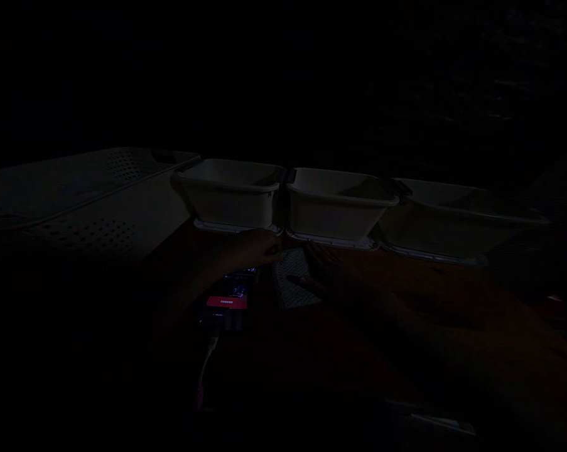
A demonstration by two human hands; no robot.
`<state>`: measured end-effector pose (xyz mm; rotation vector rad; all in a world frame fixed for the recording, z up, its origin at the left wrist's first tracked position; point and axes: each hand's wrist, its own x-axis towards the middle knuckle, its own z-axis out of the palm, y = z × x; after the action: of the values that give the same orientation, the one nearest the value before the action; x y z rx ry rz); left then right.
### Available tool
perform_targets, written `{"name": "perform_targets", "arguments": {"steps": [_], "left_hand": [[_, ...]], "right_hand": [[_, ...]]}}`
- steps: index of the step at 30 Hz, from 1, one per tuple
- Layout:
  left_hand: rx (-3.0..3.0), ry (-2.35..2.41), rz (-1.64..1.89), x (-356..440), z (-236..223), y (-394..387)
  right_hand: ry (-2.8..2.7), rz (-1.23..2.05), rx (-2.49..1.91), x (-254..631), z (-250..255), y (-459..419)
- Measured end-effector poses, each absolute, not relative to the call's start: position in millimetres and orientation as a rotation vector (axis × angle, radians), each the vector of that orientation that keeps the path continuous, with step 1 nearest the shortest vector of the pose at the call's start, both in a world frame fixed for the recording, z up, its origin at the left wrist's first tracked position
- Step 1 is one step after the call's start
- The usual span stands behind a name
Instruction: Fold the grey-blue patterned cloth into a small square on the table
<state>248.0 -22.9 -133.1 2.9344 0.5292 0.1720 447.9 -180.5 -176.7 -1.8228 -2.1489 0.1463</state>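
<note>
The picture is very dark. A flat rectangular thing with a light, fine pattern [290, 292] lies on the brown table; its kind is unclear. My right hand [328, 273] rests on its right side, thumb and fingers stretched apart. By its far left corner is my left hand [257, 248], with fingers curled together; whether anything is pinched in them is hidden. Beneath my left wrist lies a phone [229, 301] with a lit screen and a red bar. A pale cable [208, 359] runs from its near end.
Three pale tubs [231, 210] stand in a row across the back, on light lids or trays. A large pale basket [156, 213] with holes in its walls is at the left. Something thin and pale [441, 420] lies at the lower right. Deep shadow hides the surroundings.
</note>
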Motion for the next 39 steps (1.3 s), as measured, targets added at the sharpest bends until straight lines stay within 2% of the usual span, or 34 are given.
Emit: {"name": "perform_targets", "arguments": {"steps": [19,27,39], "left_hand": [[2.934,0.593,0.118,249.1,-126.7,-29.7],[2.914,0.556,0.138,249.7,-128.7,-28.0],[2.923,0.600,0.097,250.4,-124.8,-32.3]], "right_hand": [[-2.246,0.091,-1.895,434.0,-160.6,-189.0],[-2.354,-0.002,-1.797,429.3,-161.1,-189.5],[-2.400,0.067,-1.770,430.7,-161.4,-189.1]]}}
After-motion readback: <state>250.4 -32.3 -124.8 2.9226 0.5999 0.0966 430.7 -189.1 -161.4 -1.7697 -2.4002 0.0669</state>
